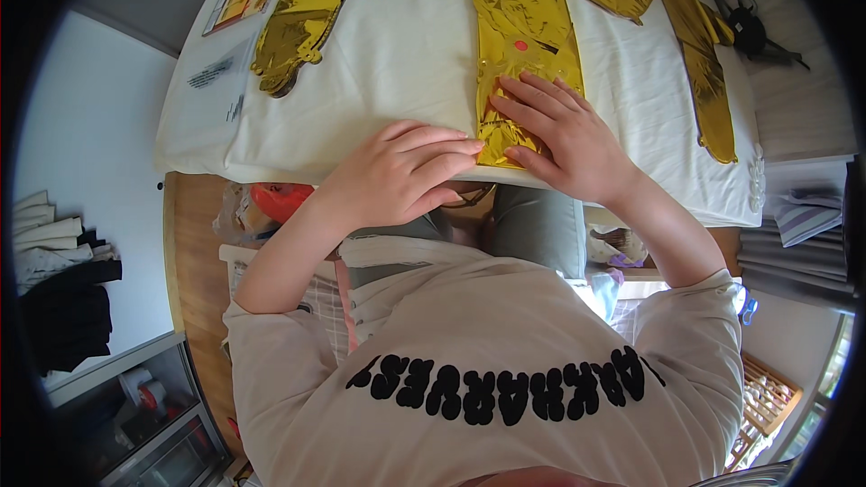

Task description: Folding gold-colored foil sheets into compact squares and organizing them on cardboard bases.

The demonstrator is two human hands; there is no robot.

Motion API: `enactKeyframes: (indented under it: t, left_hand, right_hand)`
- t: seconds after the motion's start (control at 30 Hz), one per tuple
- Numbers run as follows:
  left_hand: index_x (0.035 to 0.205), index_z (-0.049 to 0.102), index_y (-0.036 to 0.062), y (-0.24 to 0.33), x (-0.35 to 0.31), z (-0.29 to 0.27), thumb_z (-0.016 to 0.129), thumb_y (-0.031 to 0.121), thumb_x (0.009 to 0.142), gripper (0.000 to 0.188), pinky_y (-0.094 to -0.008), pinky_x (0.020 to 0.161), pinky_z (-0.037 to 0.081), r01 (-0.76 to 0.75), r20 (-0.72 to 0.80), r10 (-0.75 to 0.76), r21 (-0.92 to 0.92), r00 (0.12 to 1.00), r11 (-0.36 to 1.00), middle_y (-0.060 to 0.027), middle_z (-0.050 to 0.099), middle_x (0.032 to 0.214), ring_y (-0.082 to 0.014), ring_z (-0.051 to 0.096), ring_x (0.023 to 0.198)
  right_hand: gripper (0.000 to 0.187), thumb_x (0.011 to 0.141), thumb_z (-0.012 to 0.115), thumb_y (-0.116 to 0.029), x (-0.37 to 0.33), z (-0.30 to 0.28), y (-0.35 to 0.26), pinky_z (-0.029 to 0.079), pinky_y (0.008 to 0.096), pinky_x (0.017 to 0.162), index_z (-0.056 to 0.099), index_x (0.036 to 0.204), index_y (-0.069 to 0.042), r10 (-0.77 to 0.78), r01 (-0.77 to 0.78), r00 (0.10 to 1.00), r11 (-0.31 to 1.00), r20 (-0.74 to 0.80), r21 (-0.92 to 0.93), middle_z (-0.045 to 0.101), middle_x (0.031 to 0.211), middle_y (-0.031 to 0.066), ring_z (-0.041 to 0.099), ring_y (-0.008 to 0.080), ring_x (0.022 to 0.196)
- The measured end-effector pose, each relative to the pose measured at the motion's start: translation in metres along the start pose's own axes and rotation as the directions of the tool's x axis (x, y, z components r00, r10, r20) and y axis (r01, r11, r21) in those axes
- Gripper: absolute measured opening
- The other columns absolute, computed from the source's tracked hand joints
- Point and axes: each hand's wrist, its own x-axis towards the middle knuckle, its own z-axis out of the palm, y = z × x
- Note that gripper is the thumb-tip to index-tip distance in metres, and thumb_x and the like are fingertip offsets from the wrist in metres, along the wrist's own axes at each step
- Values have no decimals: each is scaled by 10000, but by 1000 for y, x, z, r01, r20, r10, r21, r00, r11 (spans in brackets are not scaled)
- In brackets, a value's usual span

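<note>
A flat gold foil balloon point(523, 18), with a small red dot on it, lies lengthwise on the cloth-covered table in front of me. Its near end reaches the table's front edge. My right hand point(566, 131) rests on the near half of the foil, palm down with its fingers stretched out. From the left, my left hand point(397, 171) touches the balloon's near left corner with extended fingertips. The left thumb hangs apart, just past the table edge. Wrinkled foil shows between the two hands.
On the white tablecloth point(397, 63) lie more flat gold foil balloons, one at the left point(311, 13) and others at the right point(699, 63). A clear plastic package point(221, 72) sits at far left. A black object with cables point(750, 32) is beyond the right edge.
</note>
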Motion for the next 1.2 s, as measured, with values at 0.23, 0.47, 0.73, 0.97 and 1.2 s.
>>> enactKeyframes:
  t: [0.23,0.47,0.73,0.97,1.2]
  left_hand:
    - [1426,640,177,8,-5,11,782,308,853,605,-404,1105,462,27,-62,-21,106,998,994,21,609,1475,-191,577,1335]
    - [1423,647,177,10,-4,12,761,308,876,574,-414,1121,454,43,-73,-34,126,997,991,-6,594,1500,-200,554,1371]
    - [1185,756,92,17,24,-2,731,212,945,269,-380,935,531,351,-164,-421,-336,892,874,-89,744,1147,-281,699,1059]
    - [922,823,80,26,58,17,797,285,891,209,-413,749,540,587,-396,-599,-167,696,792,-76,757,911,-288,714,826]
    - [964,821,64,29,67,21,827,338,867,290,-382,743,565,693,-405,-677,-134,614,709,-98,760,939,-289,723,813]
  right_hand:
    - [596,999,647,-353,-1,3,2,307,538,1241,523,1538,-131,-7,7,1000,1000,14,-29,501,1585,133,420,356,1500]
    - [617,1011,639,-376,-1,3,4,279,532,1255,489,1557,-132,-6,6,1000,1000,22,-18,487,1596,128,400,338,1515]
    - [636,1014,638,-378,-1,1,5,281,532,1252,465,1560,-102,-4,3,1000,999,8,47,479,1596,149,411,361,1500]
    - [648,1003,656,-374,-4,3,4,277,546,1257,465,1556,-95,-15,16,999,999,-32,48,472,1596,154,396,363,1511]
    - [668,994,665,-370,-4,8,5,272,551,1261,454,1564,-93,-17,18,998,999,-60,29,449,1610,158,370,371,1528]
